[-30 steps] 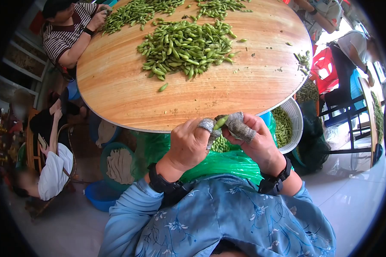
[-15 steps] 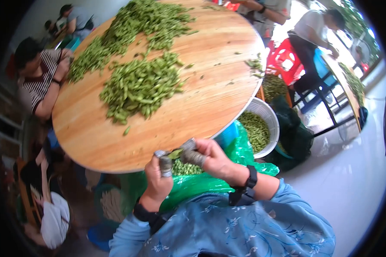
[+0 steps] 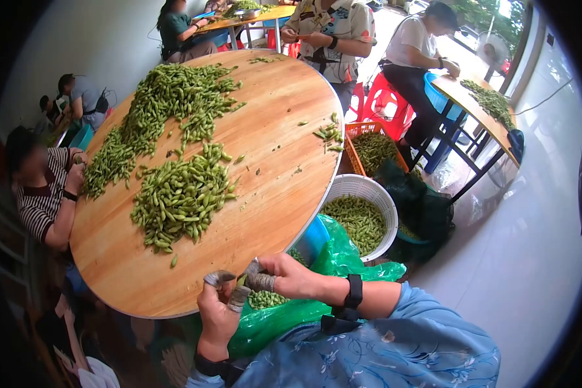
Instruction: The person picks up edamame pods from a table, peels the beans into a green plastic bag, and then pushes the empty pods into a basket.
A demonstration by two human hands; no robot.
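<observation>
My left hand (image 3: 217, 317) and my right hand (image 3: 292, 277) meet over the near edge of the round table, with grey tape around the thumbs and forefingers. Between the taped fingertips a small part of a green bean pod (image 3: 241, 280) shows; the fingers of both hands close on it and hide most of it. Below my hands, shelled green beans (image 3: 265, 300) lie in a green plastic bag (image 3: 271, 326) at my lap. The nearer pile of bean pods (image 3: 181, 197) sits on the wooden table (image 3: 265, 213) beyond my hands.
A larger pod heap (image 3: 168, 97) lies farther back. Right of the table stand a white basket (image 3: 392, 220) of pods, an orange crate (image 3: 352, 157) and a dark net bag (image 3: 423, 207). Several people sit or stand around, one in a striped shirt (image 3: 35, 216) at the table's left.
The view has shifted, so the table's far side and people behind it show more. My hands stay together, now lower and farther left in view; less of the pod shows between them.
</observation>
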